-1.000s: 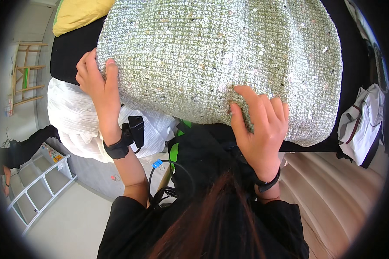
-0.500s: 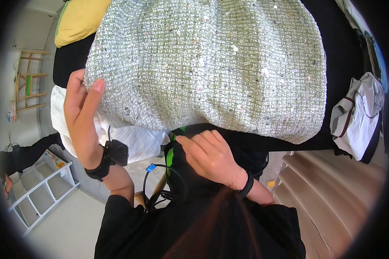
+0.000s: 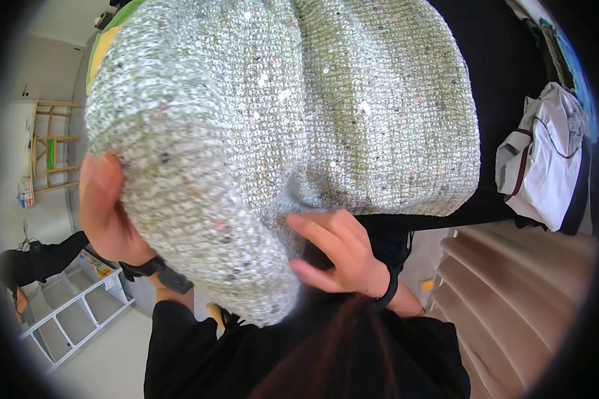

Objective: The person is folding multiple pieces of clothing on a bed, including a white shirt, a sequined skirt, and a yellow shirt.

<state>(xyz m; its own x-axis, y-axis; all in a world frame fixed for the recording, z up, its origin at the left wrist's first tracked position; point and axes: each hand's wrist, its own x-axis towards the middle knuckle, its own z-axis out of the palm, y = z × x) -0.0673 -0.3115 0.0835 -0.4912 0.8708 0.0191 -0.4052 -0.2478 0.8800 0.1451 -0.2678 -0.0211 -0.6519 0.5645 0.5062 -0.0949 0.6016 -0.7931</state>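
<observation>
**Sequined cushion hauled up close, left hand now wrapped under its near corner**

Sequined cushion (image 3: 293, 133), silvery-green knit, now fills most of the view, raised and tipped toward the head since a second ago; lower left corner bulges down over the chest. Left hand (image 3: 106, 213) no longer pressed flat against the side as before: now cupped under the near edge, palm bearing on the fabric, fingers hidden behind it, so depth of grip cannot be told. Right hand (image 3: 336, 253) dropped off the cushion's front face half a second ago, now half open just below the bottom edge, fingertips brushing or barely clear of it, closed on nothing. Suggests weight shifting onto the left side.

Room to move: black bed surface (image 3: 506, 80) behind; white bag (image 3: 546, 159) well off to the right; white shelf unit (image 3: 73, 312) low at the left; beige steps (image 3: 512, 292) at lower right.
</observation>
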